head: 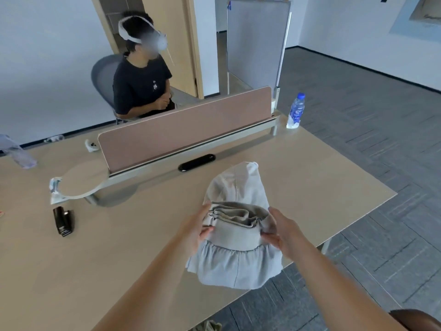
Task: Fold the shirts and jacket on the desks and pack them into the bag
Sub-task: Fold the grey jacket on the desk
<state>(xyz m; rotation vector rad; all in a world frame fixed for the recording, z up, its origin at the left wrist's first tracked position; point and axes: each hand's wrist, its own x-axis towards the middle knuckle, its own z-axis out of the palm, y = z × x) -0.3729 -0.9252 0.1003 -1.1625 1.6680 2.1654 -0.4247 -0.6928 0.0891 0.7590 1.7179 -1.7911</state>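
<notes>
- Pale grey hooded fabric jacket (235,185): bunched on light wood desk (322,177), hood end flat; lower part overlaps desk's near edge.
- L hand (199,231): thumb and fingers pinch ribbed hem, left end.
- R hand (282,232): fingers curled, pinching hem, right end.
- Clear plastic water bottle w/ blue cap (296,111): upright, far right corner, well apart from jacket.
- Small black boxy item (63,222): desk's left side; type unclear.

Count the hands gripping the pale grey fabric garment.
2. The left hand pinches the left side of the pale grey fabric garment; the right hand pinches its right side. No other hand touches it, and none looks hidden.
</notes>
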